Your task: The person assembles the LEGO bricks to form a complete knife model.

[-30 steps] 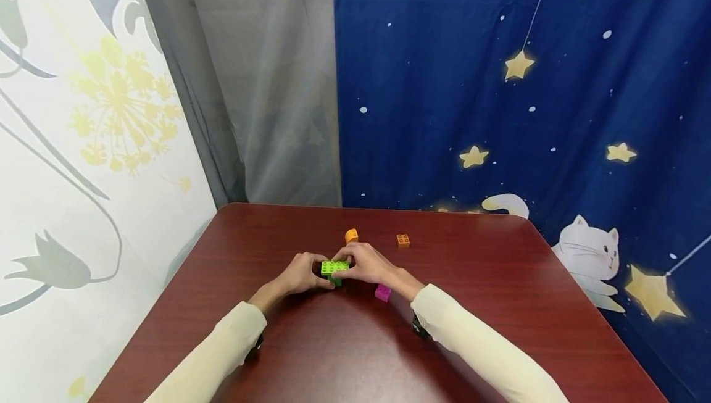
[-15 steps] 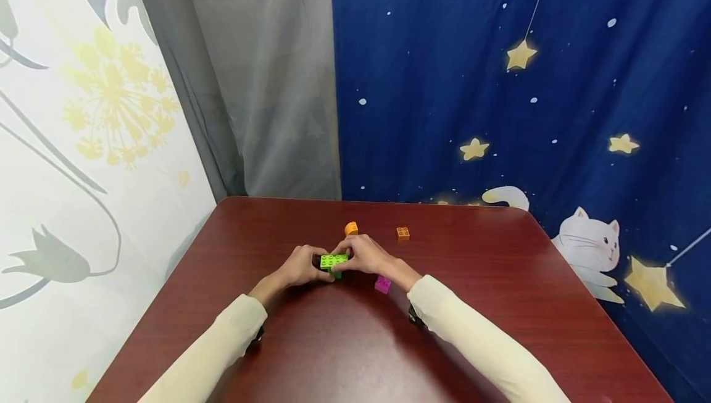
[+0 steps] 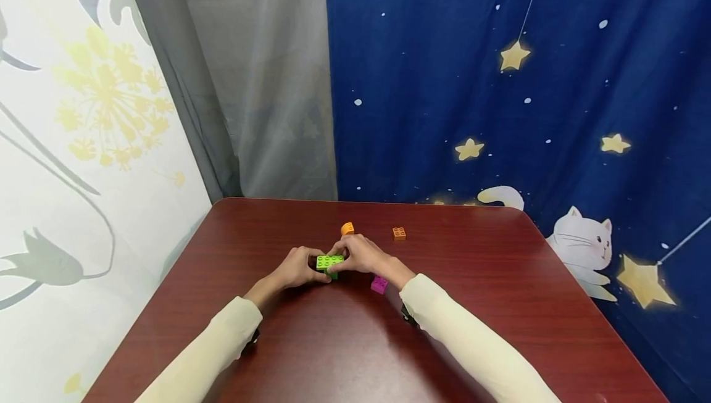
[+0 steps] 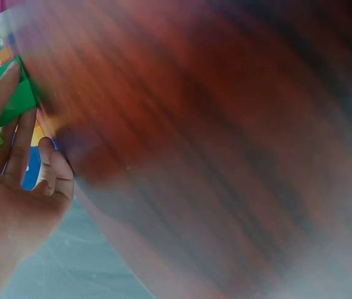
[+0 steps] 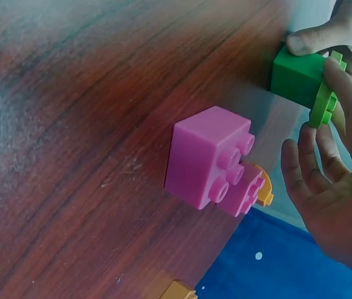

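Note:
A flat light green brick (image 3: 330, 261) with studs on top sits on a darker green block (image 5: 297, 76), near the middle of the table. My left hand (image 3: 297, 267) grips the darker block from the left, its thumb on the near side. From the right, my right hand (image 3: 361, 253) pinches the light green brick between thumb and finger. In the right wrist view both hands meet at this stack, and the light green brick lies across the block's studded side. Part of the stack is covered by fingers in the left wrist view.
Close to my right wrist is a magenta block (image 3: 379, 284); a second pink block (image 5: 242, 192) shows behind it in the right wrist view. Farther back lie a rounded yellow-orange brick (image 3: 347, 229) and an orange block (image 3: 399, 233). Curtains hang behind the table (image 3: 333, 341).
The head view has shifted slightly. Both hands keep nearly the same hold on the green bricks, and the other blocks stay where they were on the table.

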`<state>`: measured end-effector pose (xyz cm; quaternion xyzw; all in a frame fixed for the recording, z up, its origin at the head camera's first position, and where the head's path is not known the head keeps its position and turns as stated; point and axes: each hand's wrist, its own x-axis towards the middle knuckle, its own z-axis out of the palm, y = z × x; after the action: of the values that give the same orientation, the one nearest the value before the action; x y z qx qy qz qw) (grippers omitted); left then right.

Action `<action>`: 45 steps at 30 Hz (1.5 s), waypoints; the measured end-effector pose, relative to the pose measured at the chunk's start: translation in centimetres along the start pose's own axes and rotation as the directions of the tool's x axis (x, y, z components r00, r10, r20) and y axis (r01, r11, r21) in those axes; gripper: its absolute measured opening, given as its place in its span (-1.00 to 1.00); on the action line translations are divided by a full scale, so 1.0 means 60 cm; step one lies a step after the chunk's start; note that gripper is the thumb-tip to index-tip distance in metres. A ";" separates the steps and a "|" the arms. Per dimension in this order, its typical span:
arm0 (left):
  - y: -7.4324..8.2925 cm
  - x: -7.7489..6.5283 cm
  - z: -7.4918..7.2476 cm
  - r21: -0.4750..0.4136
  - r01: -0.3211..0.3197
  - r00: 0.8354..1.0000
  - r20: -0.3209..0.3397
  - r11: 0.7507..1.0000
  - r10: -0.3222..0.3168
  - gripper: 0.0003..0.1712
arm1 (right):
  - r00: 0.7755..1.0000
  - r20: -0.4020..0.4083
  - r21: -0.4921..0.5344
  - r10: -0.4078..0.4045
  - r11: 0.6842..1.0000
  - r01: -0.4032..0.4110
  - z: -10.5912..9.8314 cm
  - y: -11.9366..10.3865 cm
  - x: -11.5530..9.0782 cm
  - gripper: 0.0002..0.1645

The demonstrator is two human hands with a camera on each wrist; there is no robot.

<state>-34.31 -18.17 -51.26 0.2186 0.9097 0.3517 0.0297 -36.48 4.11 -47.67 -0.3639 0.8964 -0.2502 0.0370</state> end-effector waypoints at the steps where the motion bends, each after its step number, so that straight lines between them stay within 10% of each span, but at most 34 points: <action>1: -0.001 -0.001 0.000 0.004 -0.003 1.000 -0.002 1.000 0.003 -0.50 | 1.000 0.002 -0.001 -0.005 1.000 0.005 0.001 0.000 0.000 -0.61; 16: -0.001 -0.025 -0.033 -0.151 -0.005 1.000 -0.009 0.988 0.004 -0.56 | 0.999 -0.038 -0.049 -0.018 0.999 0.016 0.004 -0.013 0.006 -0.53; 32: 0.010 -0.017 -0.023 -0.091 -0.138 0.990 -0.018 0.986 0.137 -0.63 | 0.993 -0.113 0.074 0.016 0.997 -0.008 -0.001 0.002 -0.019 -0.42; 45: 0.015 -0.022 -0.022 -0.037 -0.080 0.997 -0.012 0.996 0.080 -0.56 | 0.994 -0.110 0.060 -0.016 0.998 0.023 -0.030 0.036 -0.073 -0.42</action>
<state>-33.07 -18.95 -49.79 0.2523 0.8937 0.3706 0.0147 -35.06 9.13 -47.64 -0.3573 0.8854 -0.2975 -0.0035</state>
